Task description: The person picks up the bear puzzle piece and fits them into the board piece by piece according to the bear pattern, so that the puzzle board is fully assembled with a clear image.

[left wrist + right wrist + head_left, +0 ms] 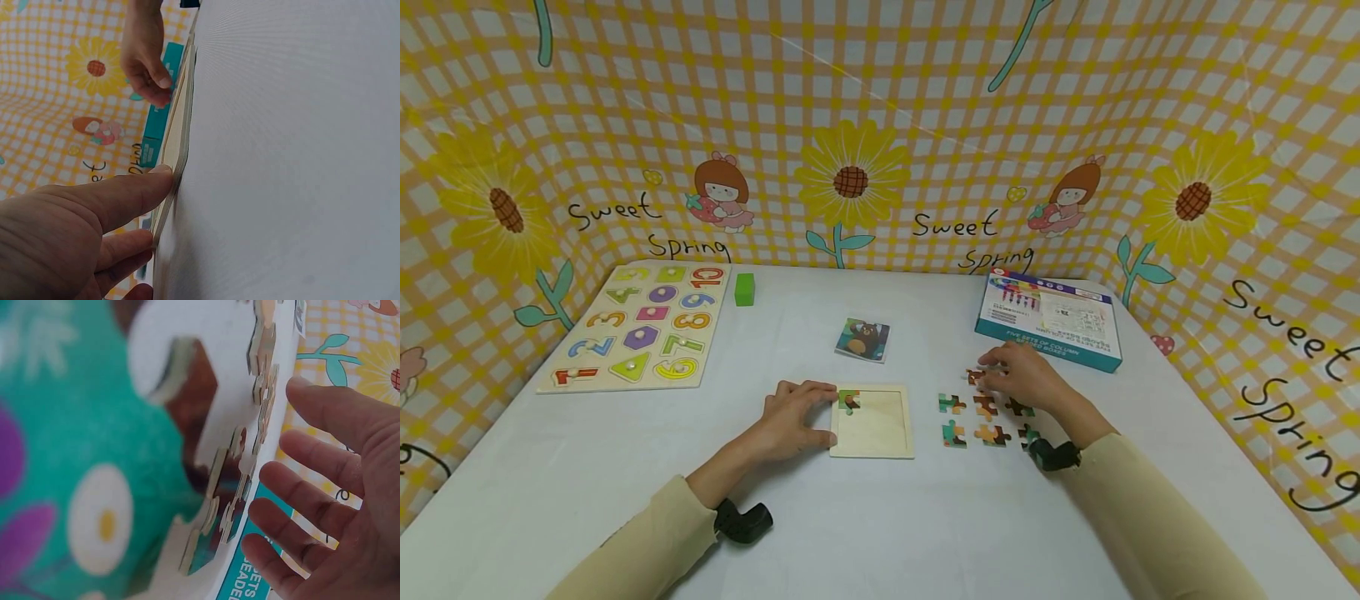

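Note:
My left hand [793,421] rests at the left side of a square wooden puzzle tray [877,442], thumb and fingertips touching its edge. One green and brown jigsaw piece [849,401] lies in the tray's upper left corner. To the right, my right hand [1030,377] is over the loose pieces, fingertips close to a brown jigsaw piece [974,377] in the far row. Its spread fingers hold nothing in the right wrist view. Several other pieces lie in rows, including a teal and orange piece [953,434]; the hand partly covers some of them.
A bear picture card [862,340] lies beyond the tray. At the back right is a teal and white box [1051,321], close to my right hand. A number puzzle board [634,329] lies at the left, with a green block [744,289] beside it.

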A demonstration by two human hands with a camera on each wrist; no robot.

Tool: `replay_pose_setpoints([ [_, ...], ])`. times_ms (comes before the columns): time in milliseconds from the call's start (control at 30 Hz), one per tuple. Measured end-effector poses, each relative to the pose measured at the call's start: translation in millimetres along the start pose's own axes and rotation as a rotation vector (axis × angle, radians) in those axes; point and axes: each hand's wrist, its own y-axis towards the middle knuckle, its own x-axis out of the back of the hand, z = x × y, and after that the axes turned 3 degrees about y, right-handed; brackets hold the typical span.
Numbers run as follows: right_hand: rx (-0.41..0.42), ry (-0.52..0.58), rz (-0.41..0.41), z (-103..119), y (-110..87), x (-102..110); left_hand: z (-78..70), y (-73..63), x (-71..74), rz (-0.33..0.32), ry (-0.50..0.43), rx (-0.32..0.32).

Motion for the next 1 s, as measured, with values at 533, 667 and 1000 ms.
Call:
replay_pose_setpoints([
  [533, 0.02, 0.022, 0.016, -7.6, -0.5, -2.0, -0.5, -0.8, 0.7, 0.012, -0.005, -0.005],
  [667, 0.022, 0.016, 0.014, -7.7, 1.0, -1.9, -0.2, -0.3, 0.9, 0.008, -0.003, -0.002],
  [1000, 0.039, 0.015, 0.007, -10.0, -0.5, -3.0, 0.4, -0.2, 0.3, 0.014, -0.009, -0.002],
])
